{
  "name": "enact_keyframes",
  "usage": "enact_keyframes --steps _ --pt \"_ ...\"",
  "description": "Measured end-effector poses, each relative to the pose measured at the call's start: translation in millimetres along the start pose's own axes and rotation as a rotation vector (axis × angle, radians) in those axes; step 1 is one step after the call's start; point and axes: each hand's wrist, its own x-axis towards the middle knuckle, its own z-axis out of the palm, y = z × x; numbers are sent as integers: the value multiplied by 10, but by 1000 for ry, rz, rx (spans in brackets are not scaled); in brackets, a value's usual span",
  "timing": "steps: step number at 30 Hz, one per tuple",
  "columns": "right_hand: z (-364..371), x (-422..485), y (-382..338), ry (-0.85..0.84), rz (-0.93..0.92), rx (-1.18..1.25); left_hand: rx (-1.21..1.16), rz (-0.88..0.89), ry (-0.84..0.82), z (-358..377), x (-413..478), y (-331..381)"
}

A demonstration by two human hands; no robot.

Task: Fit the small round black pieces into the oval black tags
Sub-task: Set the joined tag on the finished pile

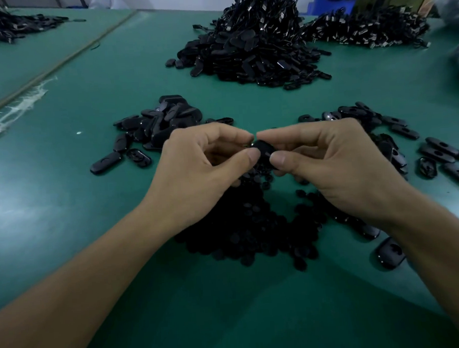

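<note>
Both hands meet over the middle of the green table (65, 198). My left hand (196, 170) and my right hand (329, 163) pinch one oval black tag (265, 152) between thumbs and forefingers, holding it above the table. Whether a round piece sits in it I cannot tell; the fingers hide most of it. Below the hands lies a heap of small round black pieces (247, 231). A pile of oval tags (156, 124) lies to the left of the hands, and another spread of oval tags with holes (397, 143) lies to the right.
A tall heap of black tags with cords (253, 42) stands at the back centre, with another heap (369, 28) to its right. More black parts (5, 24) lie far left on a neighbouring table. A blue crate (333, 2) stands behind.
</note>
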Motion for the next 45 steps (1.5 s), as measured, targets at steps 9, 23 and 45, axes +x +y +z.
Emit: enact_keyframes --steps 9,23,45 --pt "31 -9 17 113 79 171 -161 -74 -14 -11 8 10" --pt "167 -14 -20 148 189 515 -352 -132 15 67 -21 20" --pt "160 24 77 -131 59 -734 -76 -3 132 -6 33 9"
